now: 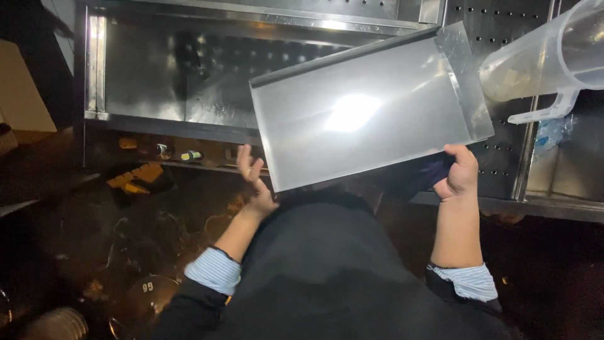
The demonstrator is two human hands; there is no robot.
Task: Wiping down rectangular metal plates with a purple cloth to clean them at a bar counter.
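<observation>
the right hand (461, 173) closes its grip on the lower right corner of a flat rectangular tray of shiny stainless steel (371, 110), with a dark blue cloth (420, 173) pressed between the fingers and the tray. the left hand (255, 182) touches the lower left corner of the same tray with the fingers spread open, so it supports the edge and does not clamp it. the tray is held up in the air, tilted, in front of an open cabinet of stainless steel (170, 75). a bright light reflects in the middle of the tray. at the upper right a clear plastic measuring jug (547, 60) lies on its side, near the tray corner. the floor (75, 245) below is dark and wet.
</observation>
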